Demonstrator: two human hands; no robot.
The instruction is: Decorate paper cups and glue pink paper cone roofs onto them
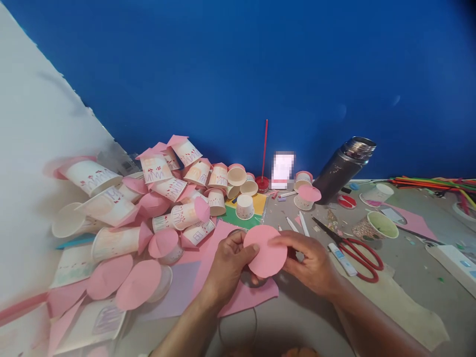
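Forearms (191, 317) reach over a gray bench (412, 270) as a left hand (229, 265) pinches a pink paper disc (266, 258) under its thumb; the right hand (311, 263), fingers loosely bent, grasps the opposite edge. The disc sits between both hands, right of heaped decorated cups (117, 243).

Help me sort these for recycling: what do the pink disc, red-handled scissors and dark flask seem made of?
Pink disc: probably matte paper or thin card, being flat and thin-edged.
Red-handled scissors: slim, pointed blades, probably metal; smooth, evenly red handles, likely plastic.
Dark flask: probably metal with a satin coating, judging by its silvery, reflective mouth.
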